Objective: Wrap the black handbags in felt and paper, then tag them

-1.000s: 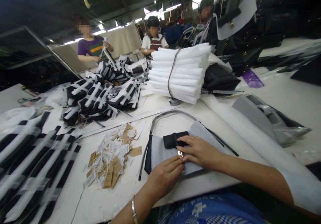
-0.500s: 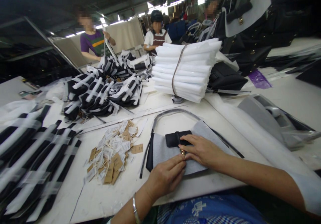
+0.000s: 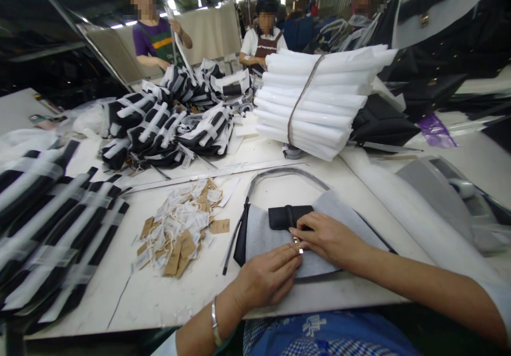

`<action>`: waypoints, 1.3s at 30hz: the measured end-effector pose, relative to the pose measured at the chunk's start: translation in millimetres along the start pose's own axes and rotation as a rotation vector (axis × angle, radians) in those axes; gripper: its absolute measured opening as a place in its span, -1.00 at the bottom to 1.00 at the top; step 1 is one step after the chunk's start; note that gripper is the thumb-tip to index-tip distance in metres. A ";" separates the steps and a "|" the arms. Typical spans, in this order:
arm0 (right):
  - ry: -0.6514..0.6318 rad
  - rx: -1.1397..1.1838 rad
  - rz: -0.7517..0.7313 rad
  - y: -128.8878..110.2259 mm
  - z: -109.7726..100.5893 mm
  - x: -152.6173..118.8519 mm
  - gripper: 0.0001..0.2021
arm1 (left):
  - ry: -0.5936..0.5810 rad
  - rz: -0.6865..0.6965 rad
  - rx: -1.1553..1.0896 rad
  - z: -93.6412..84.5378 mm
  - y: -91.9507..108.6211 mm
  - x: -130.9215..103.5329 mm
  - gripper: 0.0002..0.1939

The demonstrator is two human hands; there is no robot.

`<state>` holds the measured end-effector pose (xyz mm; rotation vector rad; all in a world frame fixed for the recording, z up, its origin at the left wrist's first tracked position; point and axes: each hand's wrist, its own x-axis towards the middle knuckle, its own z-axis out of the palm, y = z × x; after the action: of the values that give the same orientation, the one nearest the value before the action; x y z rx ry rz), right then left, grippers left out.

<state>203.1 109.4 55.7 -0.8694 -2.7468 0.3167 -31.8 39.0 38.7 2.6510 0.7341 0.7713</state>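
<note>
A dark handbag lies on the white table in front of me, its face covered by a grey-white sheet. Its black flap and strap show over the sheet, and a gold clasp hangs at the strap's end. My left hand, with a bangle at the wrist, pinches the clasp's lower side. My right hand rests on the flap's right side, its fingers closed on the strap just above the clasp. The bag's handle arches away behind it.
Brown and white tags are heaped left of the bag. Wrapped black pieces lie far left, with more piled behind. A tied white stack stands beyond the bag. A plastic-wrapped roll lies right. Several people are across the table.
The view has shifted, so the background sits differently. My right hand's fingers have drawn in from the flap towards the clasp, and more of the flap shows. My left hand stays at the clasp.
</note>
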 end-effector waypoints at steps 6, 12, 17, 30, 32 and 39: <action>-0.090 0.046 0.014 0.7 -5.8 0.7 -0.53 | 0.072 -0.005 0.031 5.1 -1.7 -3.9 -0.52; -0.103 0.131 0.096 -3.7 -18.1 4.5 -0.61 | 0.109 0.033 0.020 5.4 -3.9 -6.7 -0.59; -0.102 0.181 0.109 -5.2 -21.8 4.3 -0.67 | 0.129 0.042 0.023 5.1 -3.9 -5.9 -0.61; -0.422 0.060 0.139 -5.0 -30.7 28.6 -0.69 | 0.049 -0.095 -0.088 3.1 0.2 1.2 -0.61; -0.393 0.090 0.125 -1.0 -24.5 20.6 -0.65 | 0.021 -0.106 -0.094 2.3 1.4 2.1 -0.60; -0.247 0.090 0.051 3.6 -11.6 -2.5 -0.65 | -0.082 -0.144 -0.132 -4.0 4.2 5.3 -0.57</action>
<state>210.3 112.4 65.3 -0.9340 -2.9092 0.5902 -28.5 38.9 45.9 2.4652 0.8126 0.6460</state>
